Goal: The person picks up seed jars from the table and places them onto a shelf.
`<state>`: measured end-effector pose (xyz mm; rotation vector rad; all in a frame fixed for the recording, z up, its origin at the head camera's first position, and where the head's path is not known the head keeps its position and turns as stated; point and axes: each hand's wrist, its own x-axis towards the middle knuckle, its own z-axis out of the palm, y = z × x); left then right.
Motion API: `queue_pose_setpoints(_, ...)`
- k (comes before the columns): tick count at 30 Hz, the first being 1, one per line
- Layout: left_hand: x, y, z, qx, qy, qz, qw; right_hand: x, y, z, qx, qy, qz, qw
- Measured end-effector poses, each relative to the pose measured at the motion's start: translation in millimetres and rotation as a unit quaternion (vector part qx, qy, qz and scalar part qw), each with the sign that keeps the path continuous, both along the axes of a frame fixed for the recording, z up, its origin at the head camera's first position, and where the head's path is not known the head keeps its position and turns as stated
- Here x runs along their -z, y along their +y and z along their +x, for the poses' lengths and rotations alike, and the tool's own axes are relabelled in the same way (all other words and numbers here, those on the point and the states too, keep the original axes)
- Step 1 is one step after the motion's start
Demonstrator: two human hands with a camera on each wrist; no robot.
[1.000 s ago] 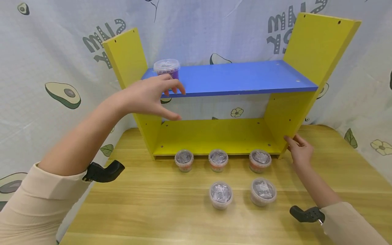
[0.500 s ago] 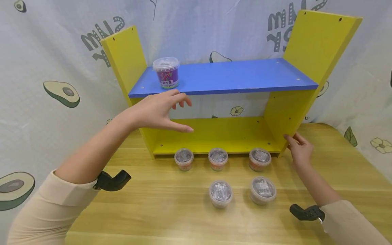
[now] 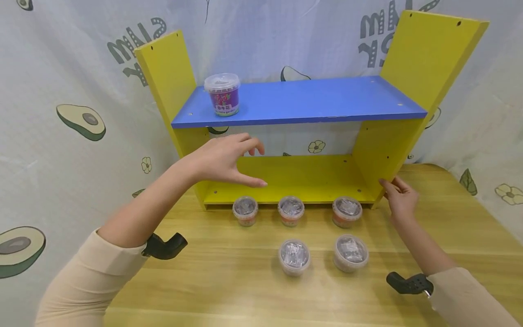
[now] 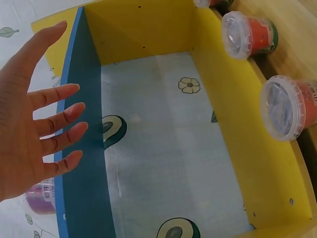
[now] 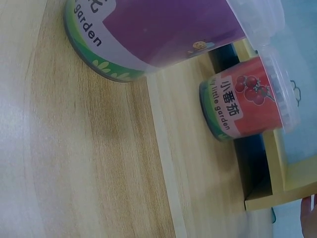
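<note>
My left hand point(image 3: 229, 159) hovers before the shelf unit, below the front edge of its blue board point(image 3: 310, 100), fingers spread and holding nothing. A purple-labelled plastic cup point(image 3: 222, 95) with a clear lid stands upright at the left end of that board. My right hand point(image 3: 400, 200) pinches the lower front edge of the yellow right side panel point(image 3: 429, 68), thumb on the inner face; its other fingers are partly hidden. In the left wrist view the open left hand point(image 4: 29, 109) shows beside the blue board; only a fingertip of the right hand point(image 5: 309, 215) enters the right wrist view.
A red-labelled cup point(image 3: 246, 211), another red-labelled cup point(image 3: 291, 211) and a third red-labelled cup point(image 3: 346, 212) line the unit's front. Nearer stand a lidded cup point(image 3: 294, 257) and a second lidded cup point(image 3: 350, 253) on the wooden table point(image 3: 229, 281). A patterned curtain point(image 3: 81, 181) hangs behind.
My left hand has moved down and to the right, away from the purple-labelled cup, whose label is now uncovered. The right hand stays at the side panel.
</note>
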<state>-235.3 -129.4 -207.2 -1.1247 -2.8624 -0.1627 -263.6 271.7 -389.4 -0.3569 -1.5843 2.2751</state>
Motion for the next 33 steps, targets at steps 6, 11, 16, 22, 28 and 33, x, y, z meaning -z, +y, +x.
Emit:
queue_pose_setpoints(6,15.6,7.2,-0.9,0.017,0.009,0.000,0.9998,-3.6,-2.6,4.2,-0.004,-0.004,0.004,1.0000)
queue_pose_setpoints(11,32.3,13.8,-0.7,0.033,0.027,-0.012,0.9990,-2.8,-2.2,4.1,-0.003,-0.005,0.000,1.0000)
queue_pose_setpoints(16,46.8,20.3,-0.3,0.043,0.040,-0.018,0.9981,-2.2,-1.3,3.2,-0.002,-0.003,0.001,1.0000)
queue_pose_setpoints(22,59.6,29.4,2.2,0.052,0.052,-0.023,0.9970,-3.7,-2.7,3.1,-0.003,-0.006,-0.002,1.0000)
queue_pose_setpoints(28,75.3,38.8,6.9,0.052,0.062,-0.041,0.9959,-2.7,-1.4,4.3,-0.002,-0.011,-0.007,0.9999)
queue_pose_setpoints(33,90.1,45.1,11.6,0.047,0.059,-0.040,0.9964,-2.5,-2.7,4.2,0.001,-0.006,-0.002,1.0000)
